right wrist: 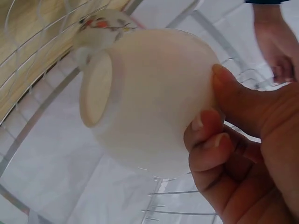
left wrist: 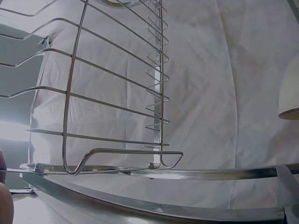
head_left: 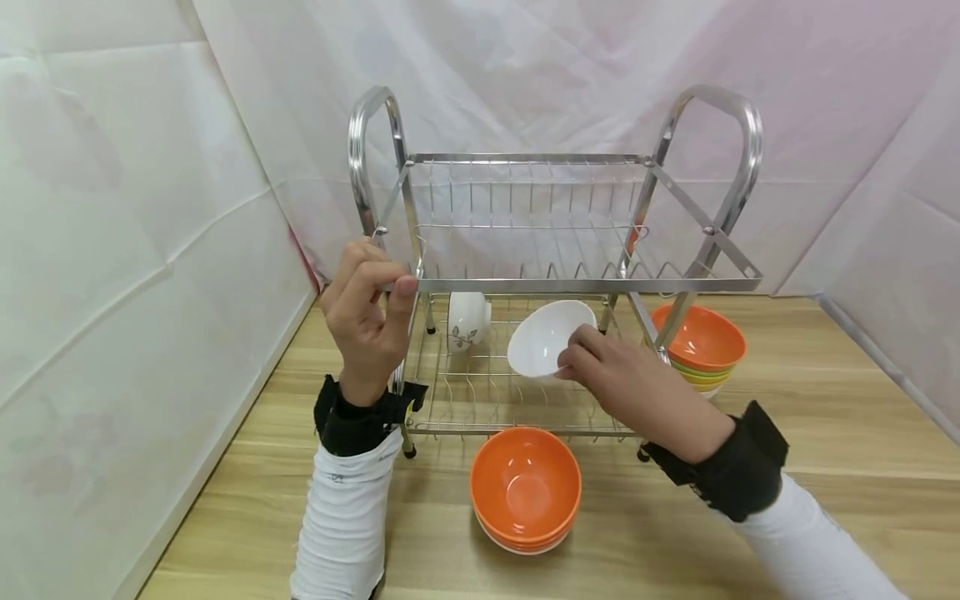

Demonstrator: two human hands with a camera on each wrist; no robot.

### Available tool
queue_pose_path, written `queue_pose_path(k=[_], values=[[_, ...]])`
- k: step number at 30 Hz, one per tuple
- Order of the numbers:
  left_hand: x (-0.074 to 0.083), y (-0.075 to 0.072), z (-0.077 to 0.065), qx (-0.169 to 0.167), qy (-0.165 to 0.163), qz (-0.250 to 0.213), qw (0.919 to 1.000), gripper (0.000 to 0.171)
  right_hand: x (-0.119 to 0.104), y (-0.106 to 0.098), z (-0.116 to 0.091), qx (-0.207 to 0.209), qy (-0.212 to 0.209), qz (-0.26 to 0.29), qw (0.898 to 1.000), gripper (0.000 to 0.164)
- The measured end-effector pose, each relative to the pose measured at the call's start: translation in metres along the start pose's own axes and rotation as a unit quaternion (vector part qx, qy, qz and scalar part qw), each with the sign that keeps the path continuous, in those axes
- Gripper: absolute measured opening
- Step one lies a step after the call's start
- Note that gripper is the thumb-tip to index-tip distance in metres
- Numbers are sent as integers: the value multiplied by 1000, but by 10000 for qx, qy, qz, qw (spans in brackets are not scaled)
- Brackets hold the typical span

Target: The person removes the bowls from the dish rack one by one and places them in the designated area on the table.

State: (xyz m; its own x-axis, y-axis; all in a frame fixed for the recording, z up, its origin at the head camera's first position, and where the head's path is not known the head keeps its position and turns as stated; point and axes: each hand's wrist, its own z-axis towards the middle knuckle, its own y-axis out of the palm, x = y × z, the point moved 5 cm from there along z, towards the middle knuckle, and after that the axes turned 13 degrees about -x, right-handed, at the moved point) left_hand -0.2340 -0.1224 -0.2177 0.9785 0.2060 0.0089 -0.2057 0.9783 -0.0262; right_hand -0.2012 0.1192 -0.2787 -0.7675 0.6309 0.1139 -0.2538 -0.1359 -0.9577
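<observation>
My right hand [head_left: 626, 383] pinches the rim of a white bowl [head_left: 551, 333] between thumb and fingers. The bowl is tilted, its inside facing left and toward me, over the lower tier of a metal dish rack [head_left: 525, 285]. In the right wrist view the bowl's foot ring [right wrist: 97, 88] points away from the fingers. A white bowl with a leaf print [head_left: 467, 323] stands on its side on the lower tier, to the left. My left hand [head_left: 367, 312] grips the front left corner of the rack's upper tier, thumb at the front rail.
In front of the rack stands a stack of orange bowls [head_left: 525, 487]. Another stack of bowls [head_left: 701, 337], orange on top with green and yellow below, stands behind the rack's right leg. White cloth [head_left: 510, 50] hangs around the wooden table [head_left: 825, 467].
</observation>
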Motion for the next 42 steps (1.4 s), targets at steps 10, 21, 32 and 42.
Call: queue_pose_path(k=[10, 21, 32, 42], values=[[-2, -3, -4, 66, -7, 85, 9999, 47, -39, -10, -24, 658, -607, 856, 9923, 38], [-3, -3, -2, 106, -20, 48, 9999, 47, -75, 1, -42, 758, -1507, 1444, 9750, 19], [-3, -1, -3, 89, -18, 36, 10000, 47, -78, 22, -55, 331, -1400, 1427, 9793, 18], [-3, -1, -2, 33, -40, 71, 10000, 47, -78, 33, -61, 111, -1289, 1561, 9792, 12]])
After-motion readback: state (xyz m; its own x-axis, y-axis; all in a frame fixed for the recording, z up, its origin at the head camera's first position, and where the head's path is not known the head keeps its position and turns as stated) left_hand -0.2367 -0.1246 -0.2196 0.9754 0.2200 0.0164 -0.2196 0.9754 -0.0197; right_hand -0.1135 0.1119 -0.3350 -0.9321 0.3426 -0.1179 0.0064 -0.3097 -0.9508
